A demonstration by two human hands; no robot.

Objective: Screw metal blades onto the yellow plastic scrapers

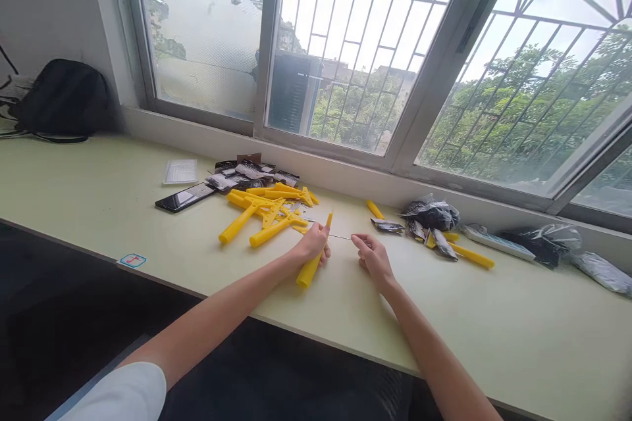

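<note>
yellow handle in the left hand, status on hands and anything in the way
Left hand gripping yellow handle. Right hand pinching thin metal rod. Other yellow handles piled nearby, not between the hands.

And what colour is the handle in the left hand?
Yellow: the handle in the left hand shows best in the head view.

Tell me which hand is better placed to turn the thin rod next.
Probably the right hand: it grips one end of the rod, while the left hand is occupied holding the yellow tool near the rod's other end.
</note>
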